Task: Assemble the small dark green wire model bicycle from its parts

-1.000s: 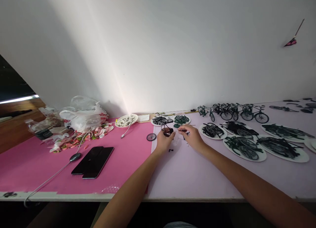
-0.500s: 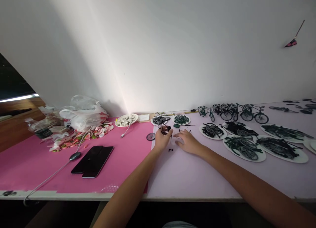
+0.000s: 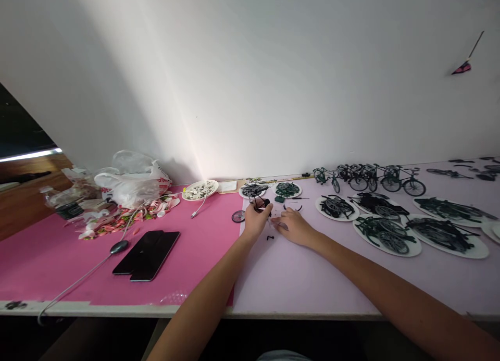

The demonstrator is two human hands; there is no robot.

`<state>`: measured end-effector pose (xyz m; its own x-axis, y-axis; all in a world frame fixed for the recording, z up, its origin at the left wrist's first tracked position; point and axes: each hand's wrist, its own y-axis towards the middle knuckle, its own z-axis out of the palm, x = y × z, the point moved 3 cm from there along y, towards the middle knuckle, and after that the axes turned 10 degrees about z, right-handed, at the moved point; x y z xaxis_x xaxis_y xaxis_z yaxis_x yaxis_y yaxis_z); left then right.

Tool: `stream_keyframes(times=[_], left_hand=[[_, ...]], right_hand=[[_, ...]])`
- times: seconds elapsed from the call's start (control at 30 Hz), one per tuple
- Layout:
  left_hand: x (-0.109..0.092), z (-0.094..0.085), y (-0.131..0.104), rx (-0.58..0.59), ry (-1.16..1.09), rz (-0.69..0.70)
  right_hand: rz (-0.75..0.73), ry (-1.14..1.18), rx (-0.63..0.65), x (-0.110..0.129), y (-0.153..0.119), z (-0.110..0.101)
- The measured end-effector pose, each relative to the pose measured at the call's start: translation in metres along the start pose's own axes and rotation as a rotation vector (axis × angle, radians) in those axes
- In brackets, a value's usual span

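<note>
A person's left hand (image 3: 255, 223) grips a dark model bicycle frame (image 3: 258, 200) between thumb and curled fingers, above the seam where the table's (image 3: 297, 283) pink and lavender coverings meet. The right hand (image 3: 294, 226), fingers partly bent, hovers low or rests just beside it; whether its fingertips pinch a small part cannot be told. A loose spoked wheel (image 3: 238, 216) lies left of the frame, and a small black piece (image 3: 270, 238) sits on the lavender covering in front of the hands. Beyond the right hand are a green block (image 3: 279, 199) and a thin dark rod (image 3: 300, 198). White plates (image 3: 479, 250) piled with bicycle parts (image 3: 386, 234) spread to the right, below a row of upright model bicycles (image 3: 402, 181) near the wall. At left, two overlapping dark-screened devices (image 3: 152, 255) lie near a heap of pink petals (image 3: 130, 215) and a plastic bag (image 3: 135, 179).
</note>
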<state>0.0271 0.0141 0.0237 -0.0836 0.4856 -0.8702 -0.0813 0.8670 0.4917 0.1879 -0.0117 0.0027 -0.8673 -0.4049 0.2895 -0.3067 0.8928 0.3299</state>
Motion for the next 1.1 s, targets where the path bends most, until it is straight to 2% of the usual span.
stream_keyframes(times=[0.13, 0.47, 0.73, 0.9, 1.1], left_hand=[[0.004, 0.001, -0.002, 0.013, 0.016, -0.007], [0.006, 0.008, -0.008, 0.055, 0.044, -0.014], [0.001, 0.016, -0.016, 0.088, 0.030, -0.001], [0.000, 0.015, -0.017, 0.086, 0.034, -0.009], [0.004, 0.007, -0.009, 0.050, 0.052, 0.010]], right_hand=[[0.037, -0.031, 0.019, -0.001, 0.000, -0.002], [0.002, -0.025, 0.044, -0.008, 0.006, -0.002], [-0.024, 0.086, 0.019, -0.015, 0.011, 0.003], [0.035, 0.159, 0.041, -0.016, 0.008, 0.001], [-0.008, 0.209, 0.008, -0.010, 0.004, -0.006]])
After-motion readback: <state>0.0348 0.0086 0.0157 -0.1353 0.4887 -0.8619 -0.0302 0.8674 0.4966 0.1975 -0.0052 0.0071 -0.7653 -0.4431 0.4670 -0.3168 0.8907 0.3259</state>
